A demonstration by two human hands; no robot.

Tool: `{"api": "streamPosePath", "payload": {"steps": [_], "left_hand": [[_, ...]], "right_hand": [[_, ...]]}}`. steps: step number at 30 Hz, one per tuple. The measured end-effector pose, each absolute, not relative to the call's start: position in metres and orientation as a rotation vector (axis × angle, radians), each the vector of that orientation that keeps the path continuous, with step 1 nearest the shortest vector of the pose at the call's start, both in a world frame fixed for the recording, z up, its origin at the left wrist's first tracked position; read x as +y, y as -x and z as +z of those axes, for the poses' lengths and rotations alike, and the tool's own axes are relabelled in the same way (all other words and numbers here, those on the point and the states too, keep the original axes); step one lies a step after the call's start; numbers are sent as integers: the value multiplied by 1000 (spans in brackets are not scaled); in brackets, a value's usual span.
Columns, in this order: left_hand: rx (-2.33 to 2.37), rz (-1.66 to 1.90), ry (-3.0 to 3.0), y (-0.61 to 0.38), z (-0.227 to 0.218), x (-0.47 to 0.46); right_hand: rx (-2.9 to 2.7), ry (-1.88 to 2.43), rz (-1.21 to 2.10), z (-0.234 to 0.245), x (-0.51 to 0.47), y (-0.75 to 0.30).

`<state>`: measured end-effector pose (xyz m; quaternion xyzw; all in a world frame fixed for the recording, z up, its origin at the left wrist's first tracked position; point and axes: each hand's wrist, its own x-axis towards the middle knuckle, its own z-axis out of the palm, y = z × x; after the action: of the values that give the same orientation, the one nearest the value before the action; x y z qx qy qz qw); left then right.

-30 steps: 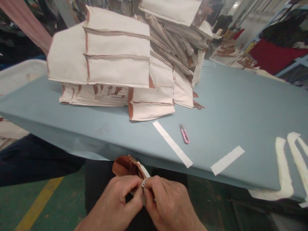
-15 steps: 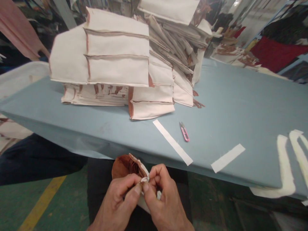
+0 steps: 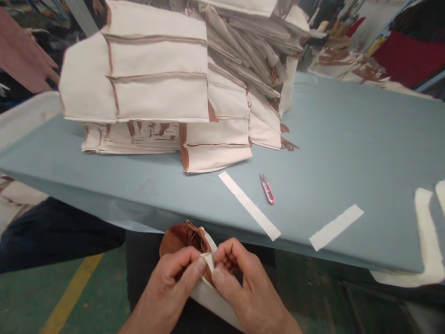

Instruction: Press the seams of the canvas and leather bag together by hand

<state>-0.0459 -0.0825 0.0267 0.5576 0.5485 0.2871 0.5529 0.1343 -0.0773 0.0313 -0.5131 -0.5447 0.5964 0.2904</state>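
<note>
Low over my lap, just in front of the table edge, is a sewn piece of brown leather-like material and white fabric (image 3: 173,240). Its brown part bulges up beyond my fingers in gathered folds, and its white part runs down beneath my hands. My left hand (image 3: 170,284) pinches a small white folded edge of it between thumb and forefinger. Close beside that, my right hand (image 3: 248,285) has its fingers curled, the thumb against the same edge. The tips of the right fingers are partly hidden. Pink thread snips (image 3: 267,189) lie on the table, away from both hands.
The blue-green table (image 3: 347,153) spans the view. A stack of white panels with brown trim (image 3: 156,60) stands at its back left, grey folded pieces (image 3: 243,51) beside it. Two white strips, the left one (image 3: 248,205) and the right one (image 3: 336,227), lie near the front edge.
My right hand has moved slightly right and its fingertips have parted from my left. More of the white edge shows between the hands. The view has shifted a little.
</note>
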Motion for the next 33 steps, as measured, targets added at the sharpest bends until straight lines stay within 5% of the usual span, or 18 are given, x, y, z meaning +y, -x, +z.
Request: {"api": "streamPosePath", "payload": {"steps": [12, 18, 27, 33], "left_hand": [[1370, 850, -958, 29, 11, -90], [1299, 725, -1257, 42, 27, -88], [1294, 724, -1595, 54, 48, -74], [1242, 765, -1764, 72, 58, -66]], "right_hand": [[-1026, 1225, 1834, 6, -88, -121], [-1127, 1302, 1863, 27, -88, -133], [-1513, 1516, 1498, 43, -92, -135], [-1750, 899, 906, 49, -67, -133]]}}
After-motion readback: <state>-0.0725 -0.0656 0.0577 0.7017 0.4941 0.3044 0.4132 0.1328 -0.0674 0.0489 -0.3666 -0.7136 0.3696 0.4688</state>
